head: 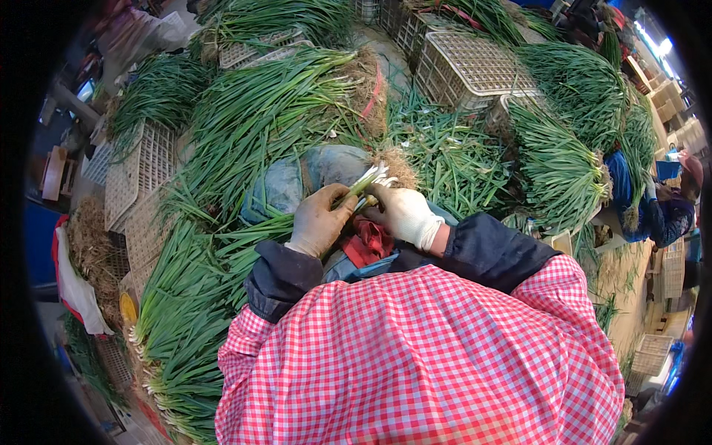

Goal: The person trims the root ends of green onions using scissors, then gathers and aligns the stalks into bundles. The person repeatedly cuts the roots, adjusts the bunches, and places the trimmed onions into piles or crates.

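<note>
My left hand [321,218], in a soiled white knit glove, is closed around a few slender scallion-like stalks [364,178]. Their white ends point away from me and to the right, while the green leaves trail left under my wrist. My right hand [409,216], in a cleaner glove, has thumb and fingers pinched at the stems just below the white ends; whether it grips one stalk is hidden. Brown fibrous roots [399,167] lie just beyond my fingers. Beneath my hands are a red cloth [367,242] and a blue-grey covering [334,167] over my legs.
A large heap of stalks [267,105] with a red tie lies ahead. Cut leaves [450,161] litter the floor. Trimmed stalks [183,345] are piled at my left. Plastic crates [473,64] and another bundle [562,167] stand right. A person [673,206] sits at the far right.
</note>
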### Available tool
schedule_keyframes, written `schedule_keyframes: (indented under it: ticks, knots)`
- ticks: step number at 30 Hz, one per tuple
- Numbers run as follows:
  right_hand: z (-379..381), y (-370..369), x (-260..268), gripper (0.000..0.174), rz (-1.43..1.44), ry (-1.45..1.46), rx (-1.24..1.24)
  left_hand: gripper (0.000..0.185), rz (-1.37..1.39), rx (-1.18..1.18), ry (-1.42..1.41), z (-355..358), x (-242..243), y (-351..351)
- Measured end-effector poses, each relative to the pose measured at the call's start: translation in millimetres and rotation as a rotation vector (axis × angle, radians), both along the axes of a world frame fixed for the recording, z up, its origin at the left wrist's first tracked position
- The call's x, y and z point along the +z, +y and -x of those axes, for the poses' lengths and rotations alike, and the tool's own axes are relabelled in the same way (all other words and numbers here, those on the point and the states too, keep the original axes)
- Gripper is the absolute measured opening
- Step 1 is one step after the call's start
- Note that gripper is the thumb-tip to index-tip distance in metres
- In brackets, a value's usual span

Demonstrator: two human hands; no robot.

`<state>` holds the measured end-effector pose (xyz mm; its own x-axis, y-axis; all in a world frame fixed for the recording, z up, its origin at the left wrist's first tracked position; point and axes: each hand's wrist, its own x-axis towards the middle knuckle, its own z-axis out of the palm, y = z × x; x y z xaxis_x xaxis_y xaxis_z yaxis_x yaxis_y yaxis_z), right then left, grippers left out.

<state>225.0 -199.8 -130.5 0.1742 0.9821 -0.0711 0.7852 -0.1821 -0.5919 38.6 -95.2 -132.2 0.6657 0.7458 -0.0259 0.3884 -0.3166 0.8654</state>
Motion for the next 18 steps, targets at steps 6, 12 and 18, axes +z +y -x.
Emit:
schedule_keyframes:
  ticks: [6, 12, 18]
  knots:
    - [-5, 20, -10, 0.033, -0.026, 0.399, 0.02, 0.029, -0.13, 0.018, -0.075, -3, 0, -6]
    - [-20, 11, -21, 0.022, 0.127, 1.326, -0.215, 0.028, -0.195, -0.064, -0.003, 5, -1, -1]
    - [-25, -6, 3, 0.011, 0.047, 1.588, -0.552, 0.025, -0.311, -0.104, 0.079, 5, 1, -2]
